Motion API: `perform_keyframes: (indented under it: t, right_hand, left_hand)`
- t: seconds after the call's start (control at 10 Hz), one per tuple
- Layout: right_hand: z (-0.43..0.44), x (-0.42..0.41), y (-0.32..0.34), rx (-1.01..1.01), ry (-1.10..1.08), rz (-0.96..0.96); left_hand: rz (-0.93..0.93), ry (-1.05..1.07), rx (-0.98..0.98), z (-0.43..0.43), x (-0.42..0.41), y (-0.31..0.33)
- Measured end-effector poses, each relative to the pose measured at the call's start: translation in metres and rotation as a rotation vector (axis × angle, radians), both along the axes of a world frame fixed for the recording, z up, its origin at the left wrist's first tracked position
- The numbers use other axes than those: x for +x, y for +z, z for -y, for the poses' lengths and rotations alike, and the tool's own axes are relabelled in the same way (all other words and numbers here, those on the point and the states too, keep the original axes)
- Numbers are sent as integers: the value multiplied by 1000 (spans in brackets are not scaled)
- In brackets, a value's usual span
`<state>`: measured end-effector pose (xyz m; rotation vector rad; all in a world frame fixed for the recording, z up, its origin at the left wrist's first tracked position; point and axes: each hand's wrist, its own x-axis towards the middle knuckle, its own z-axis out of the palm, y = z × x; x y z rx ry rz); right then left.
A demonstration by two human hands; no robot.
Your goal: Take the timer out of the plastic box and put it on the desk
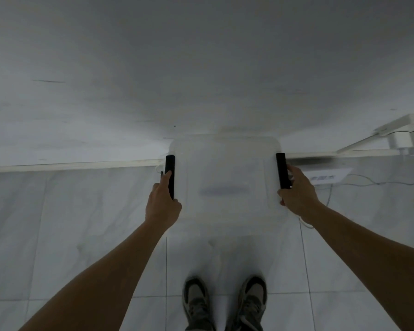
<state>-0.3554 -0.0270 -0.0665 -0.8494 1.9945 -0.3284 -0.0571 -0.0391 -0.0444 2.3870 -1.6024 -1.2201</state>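
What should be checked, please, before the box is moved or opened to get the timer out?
1. Left hand on the left black latch: ok.
2. Right hand on the right black latch: ok.
3. Lid of the plastic box off: not ok, still on.
4. Timer seen inside: cannot tell, the plastic is cloudy.
5. Desk in view for set-down: not ok.
6. Cable clear of the box: ok.

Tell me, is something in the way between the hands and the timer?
Yes. The plastic box has its lid on, held by black clips, and the left hand and right hand are on those clips. The timer is only a blurry shape through the lid.
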Motion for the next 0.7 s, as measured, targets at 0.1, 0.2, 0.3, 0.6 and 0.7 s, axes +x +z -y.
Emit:
perform_keyframes:
  t: [0.1, 0.2, 0.3, 0.6, 0.7]
  right_hand:
    - [2, 1, -8, -11, 11, 35]
    - [3, 1, -15, 1, 29, 51]
    - [2, 1, -16, 16, 41, 75]
    - [3, 7, 9, 134, 273, 43]
    - [6, 11, 36, -37, 309, -99]
  left_hand:
    - [-9, -9, 17, 6, 2, -9]
    - [-64, 21, 61, 11, 5, -18]
    - [-102, -15, 96, 9, 8, -25]
    - [258, -700, 89, -39, -8, -26]
    - [265, -714, 119, -35, -9, -25]
